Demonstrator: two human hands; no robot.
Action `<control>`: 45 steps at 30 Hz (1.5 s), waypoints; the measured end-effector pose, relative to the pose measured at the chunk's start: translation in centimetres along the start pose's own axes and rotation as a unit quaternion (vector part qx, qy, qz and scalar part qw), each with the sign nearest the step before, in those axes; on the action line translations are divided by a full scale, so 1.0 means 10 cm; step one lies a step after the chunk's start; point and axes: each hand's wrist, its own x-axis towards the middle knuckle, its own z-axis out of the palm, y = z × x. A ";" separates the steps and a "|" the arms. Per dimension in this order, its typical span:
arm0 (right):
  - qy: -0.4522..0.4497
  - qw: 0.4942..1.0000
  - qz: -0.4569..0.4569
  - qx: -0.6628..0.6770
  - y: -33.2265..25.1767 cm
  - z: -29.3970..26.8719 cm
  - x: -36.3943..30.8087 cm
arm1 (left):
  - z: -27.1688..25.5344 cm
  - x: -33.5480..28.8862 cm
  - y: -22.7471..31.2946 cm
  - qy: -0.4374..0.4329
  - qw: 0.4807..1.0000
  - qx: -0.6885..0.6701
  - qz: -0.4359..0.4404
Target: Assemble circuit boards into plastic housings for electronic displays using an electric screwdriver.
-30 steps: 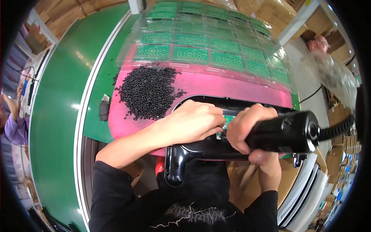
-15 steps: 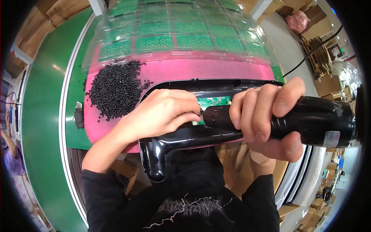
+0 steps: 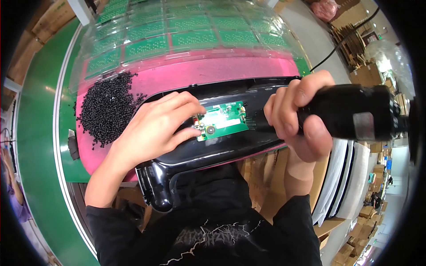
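A green circuit board (image 3: 226,124) lies inside a long black plastic housing (image 3: 195,155). At the board's left end is my left hand (image 3: 155,124), thumb and forefinger apart with a gap between them; whether the fingertips touch the board I cannot tell. My right hand (image 3: 299,117) is wrapped round a thick black electric screwdriver (image 3: 346,111), held level with its nose pointing left. That nose is near the right end of the board, and its tip is hard to make out against the black housing.
A heap of small black screws (image 3: 106,108) lies on the pink mat (image 3: 186,66), left of the housing. Behind it, clear plastic trays (image 3: 155,44) hold several green boards. A black cable (image 3: 339,46) runs at the upper right. Cardboard boxes (image 3: 366,75) stand to the right.
My left fingers have spread and drawn back to the board's left end, uncovering the board. The screwdriver's nose has moved off the board's left part towards its right end.
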 end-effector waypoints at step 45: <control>0.324 0.896 0.186 0.239 0.18 -0.81 0.32 | -0.14 0.06 0.19 0.185 0.979 0.082 -0.028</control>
